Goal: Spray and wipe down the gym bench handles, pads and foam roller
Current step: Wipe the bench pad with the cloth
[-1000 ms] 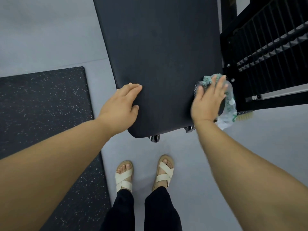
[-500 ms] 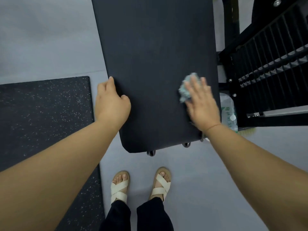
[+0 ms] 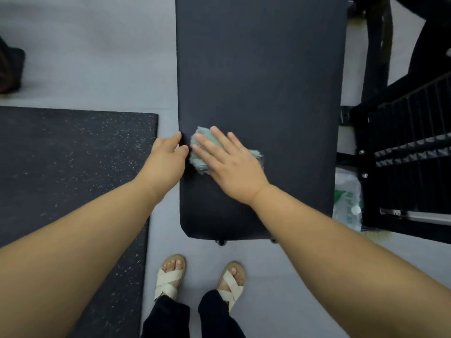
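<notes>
A long black bench pad [image 3: 258, 76] runs away from me down the middle of the view. My right hand [image 3: 229, 162] lies flat on it near its left edge, pressing a light teal cloth [image 3: 199, 147] onto the pad; the cloth shows beyond the fingertips and behind the palm. My left hand [image 3: 168, 157] grips the pad's left edge right beside the cloth, with the thumb on top. No handles, foam roller or spray bottle can be made out.
A speckled black rubber mat [image 3: 73, 172] covers the floor at the left. A black metal frame with ridged bars [image 3: 402, 147] stands at the right, with a clear plastic bag [image 3: 346, 203] at its foot. My sandalled feet [image 3: 200, 279] stand on grey floor below the pad's end.
My right hand has slid the cloth across the pad from the right edge to the left side. My left hand has moved up along the pad's left edge.
</notes>
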Demonstrator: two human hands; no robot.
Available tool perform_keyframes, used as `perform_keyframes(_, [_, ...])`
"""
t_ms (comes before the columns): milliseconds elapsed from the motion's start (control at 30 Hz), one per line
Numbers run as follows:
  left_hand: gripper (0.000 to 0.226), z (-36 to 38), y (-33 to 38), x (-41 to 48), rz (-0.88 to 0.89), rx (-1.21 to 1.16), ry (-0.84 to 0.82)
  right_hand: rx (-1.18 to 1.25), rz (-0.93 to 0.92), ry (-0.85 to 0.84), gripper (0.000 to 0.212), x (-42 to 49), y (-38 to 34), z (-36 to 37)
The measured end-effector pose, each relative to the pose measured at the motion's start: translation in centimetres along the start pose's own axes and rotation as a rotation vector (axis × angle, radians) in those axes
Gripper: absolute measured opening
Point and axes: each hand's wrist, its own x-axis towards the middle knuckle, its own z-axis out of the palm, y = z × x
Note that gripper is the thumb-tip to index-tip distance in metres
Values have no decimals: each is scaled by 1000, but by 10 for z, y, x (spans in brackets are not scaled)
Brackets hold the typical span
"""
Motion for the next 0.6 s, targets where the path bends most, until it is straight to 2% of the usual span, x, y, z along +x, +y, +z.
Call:
perform_keyframes(67, [38,-1,8,-2,-31,48,-30,-47,154,46,49,-25,44,-8])
perform_keyframes(167, [35,2,21,-1,-70,57,-28,30,631,76,53,-54,94,-29])
perform_keyframes(267, [37,7,25,-3,-109,26,-1,147,1140,127,57,-33,94,-41])
perform_keyframes(333, [37,7,24,-2,-121,-5,-2,155,1243,116,59,6,74,-41])
perform_keyframes(400, [33,5,23,0,-122,-33,-4,118,1098,59,58,48,38,-30])
perform_keyframes(467, [28,3,23,0,-113,-74,-26,48,771,111,58,74,-5,-16])
perform_keyframes(533, [30,-2,23,1,-105,-197,-30,41,437,34,58,85,-28,-12])
perform_keyframes(600, [33,-10,23,4,-174,-350,-27,61,185,-72,54,79,-12,-15])
